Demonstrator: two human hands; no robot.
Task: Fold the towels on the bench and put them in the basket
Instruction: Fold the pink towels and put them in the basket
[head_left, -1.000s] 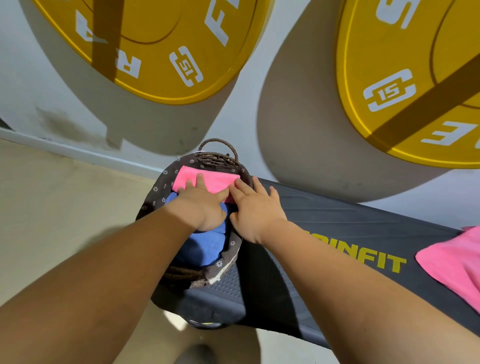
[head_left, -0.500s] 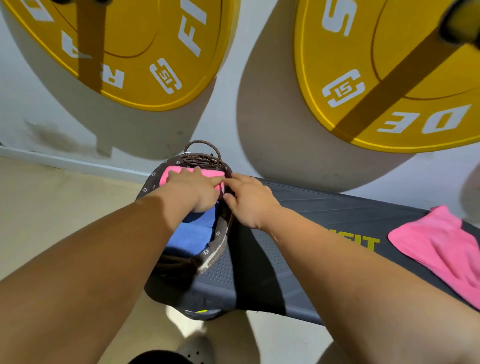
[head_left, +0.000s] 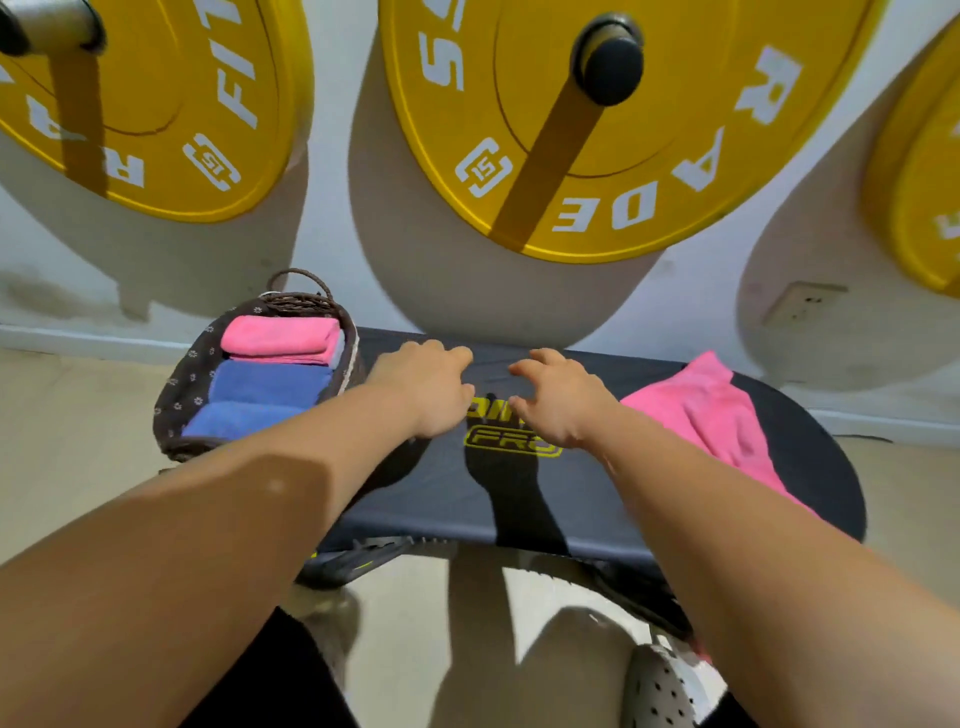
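A brown wicker basket (head_left: 183, 384) with a flowered lining sits at the left end of the black bench (head_left: 467, 499). Inside it lie a folded pink towel (head_left: 280, 338) at the far side and two folded blue towels (head_left: 270, 387) nearer me. An unfolded pink towel (head_left: 711, 415) lies crumpled on the bench's right part. My left hand (head_left: 428, 392) and my right hand (head_left: 558, 400) hover over the middle of the bench, both empty with fingers loosely curled and apart. My right hand is just left of the loose pink towel.
Large yellow weight plates (head_left: 571, 130) hang on pegs against the white wall behind the bench. A wall socket (head_left: 802, 304) sits at the right. Beige floor surrounds the bench; my knees and a perforated shoe (head_left: 660, 686) are below its front edge.
Both hands have let go of the folded pink towel in the basket and moved right, over the middle of the bench. My view has swung right as well.
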